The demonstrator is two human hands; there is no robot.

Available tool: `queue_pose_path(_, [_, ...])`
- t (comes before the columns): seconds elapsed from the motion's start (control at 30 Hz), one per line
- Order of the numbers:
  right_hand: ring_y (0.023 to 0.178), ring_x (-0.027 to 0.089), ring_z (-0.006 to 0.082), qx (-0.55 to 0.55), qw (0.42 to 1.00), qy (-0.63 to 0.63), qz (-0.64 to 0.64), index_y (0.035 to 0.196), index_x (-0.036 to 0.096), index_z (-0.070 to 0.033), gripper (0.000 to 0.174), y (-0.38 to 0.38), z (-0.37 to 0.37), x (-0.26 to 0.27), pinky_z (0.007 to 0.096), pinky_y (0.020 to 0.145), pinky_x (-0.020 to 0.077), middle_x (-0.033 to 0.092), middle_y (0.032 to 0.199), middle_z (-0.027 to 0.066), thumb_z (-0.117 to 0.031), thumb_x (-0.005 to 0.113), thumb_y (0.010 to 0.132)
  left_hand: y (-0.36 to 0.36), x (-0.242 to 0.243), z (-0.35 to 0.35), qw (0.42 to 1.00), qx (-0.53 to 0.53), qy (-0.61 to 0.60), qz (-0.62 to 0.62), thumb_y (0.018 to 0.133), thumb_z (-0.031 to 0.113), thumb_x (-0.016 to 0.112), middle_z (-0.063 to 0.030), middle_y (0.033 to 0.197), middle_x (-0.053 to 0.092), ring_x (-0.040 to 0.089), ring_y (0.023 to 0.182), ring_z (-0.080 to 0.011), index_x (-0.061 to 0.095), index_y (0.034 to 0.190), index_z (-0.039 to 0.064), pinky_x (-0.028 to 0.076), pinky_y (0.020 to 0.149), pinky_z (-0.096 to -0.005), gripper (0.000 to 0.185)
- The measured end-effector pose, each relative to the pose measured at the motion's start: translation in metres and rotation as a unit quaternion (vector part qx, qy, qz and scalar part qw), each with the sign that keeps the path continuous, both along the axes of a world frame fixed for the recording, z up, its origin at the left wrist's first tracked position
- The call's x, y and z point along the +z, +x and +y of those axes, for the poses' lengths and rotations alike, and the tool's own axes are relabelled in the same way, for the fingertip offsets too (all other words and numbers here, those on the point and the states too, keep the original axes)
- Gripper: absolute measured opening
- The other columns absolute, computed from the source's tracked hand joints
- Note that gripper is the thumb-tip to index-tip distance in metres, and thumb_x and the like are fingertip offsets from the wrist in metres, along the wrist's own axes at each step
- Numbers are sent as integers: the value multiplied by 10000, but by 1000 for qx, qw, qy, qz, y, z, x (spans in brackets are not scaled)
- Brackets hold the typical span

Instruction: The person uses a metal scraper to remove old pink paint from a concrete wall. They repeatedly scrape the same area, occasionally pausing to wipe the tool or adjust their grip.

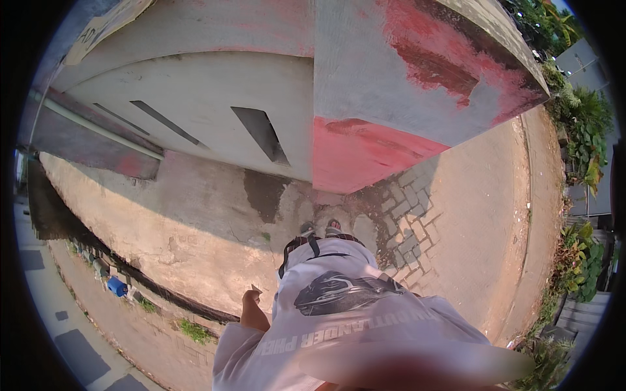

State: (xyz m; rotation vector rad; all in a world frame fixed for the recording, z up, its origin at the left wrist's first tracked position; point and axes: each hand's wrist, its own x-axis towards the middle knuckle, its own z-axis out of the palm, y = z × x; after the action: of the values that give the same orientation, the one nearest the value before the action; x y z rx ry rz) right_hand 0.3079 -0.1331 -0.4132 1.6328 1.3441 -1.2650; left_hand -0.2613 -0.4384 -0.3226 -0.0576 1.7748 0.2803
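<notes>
My left hand (252,296) hangs low beside my body, its fingers curled around a small thin, pointed object (257,289). That object is too small to name. I cannot see my right hand; a large blurred shape covers the bottom of the view near my chest, and what it is stays unclear. A white T-shirt (332,332) with a dark printed picture and lettering covers my body. My feet in sandals (334,227) stand on concrete. Right before me rises the corner of a painted wall (362,151), grey above and red below, its paint patchy.
Left of the corner is a pale wall panel (195,107) with slanted slots, and a pipe (102,128) beyond. A dark gutter (161,293) edges the concrete floor (195,210). Paving blocks (411,210) lead right to a road (479,220). Plants (582,259) line its far side.
</notes>
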Motion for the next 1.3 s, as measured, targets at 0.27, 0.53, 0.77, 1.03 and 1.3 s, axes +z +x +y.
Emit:
queue_pose_path(0.27, [825, 648, 285, -233, 965, 66, 104, 1089, 596, -82, 341, -11, -18, 10, 451, 644, 501, 651, 967, 130, -308, 452, 878, 50, -53, -47, 989, -95, 36, -108, 807, 320, 587, -46, 673, 585, 491, 480, -148, 593, 763, 88, 367, 437, -318, 236])
queue_pose_path(0.53, [784, 653, 240, 39, 931, 237, 275, 925, 698, -27, 337, -217, 107, -4, 348, 741, 509, 682, 905, 151, -238, 439, 881, -14, -50, 92, 987, -58, 80, -130, 872, 277, 524, -20, 659, 502, 330, 449, -76, 607, 1045, 39, 238, 396, -233, 306])
queue_pose_path(0.77, [810, 659, 242, -5, 910, 170, 378, 730, 700, 26, 586, -342, 138, 100, 340, 795, 497, 704, 819, 133, -356, 334, 982, -57, -17, 57, 875, 402, 259, 71, 966, 384, 438, -4, 783, 501, 446, 506, -103, 484, 1269, 102, 371, 461, -253, 417])
queue_pose_path(1.03, [757, 650, 236, -3, 912, 178, 370, 726, 701, 29, 516, -317, 79, 89, 329, 806, 491, 687, 717, 138, -253, 325, 939, -8, 18, 153, 848, 317, 424, 34, 983, 291, 477, -7, 869, 516, 503, 580, -100, 541, 1183, 68, 438, 526, -256, 306])
queue_pose_path(1.3, [850, 609, 186, -127, 735, 326, 581, 862, 674, 48, 479, -326, 157, 278, 310, 807, 456, 669, 804, 143, -277, 335, 957, 56, 193, 265, 823, 81, 555, -92, 1006, 199, 416, -27, 901, 508, 458, 533, -63, 439, 1295, 15, 387, 469, -210, 343])
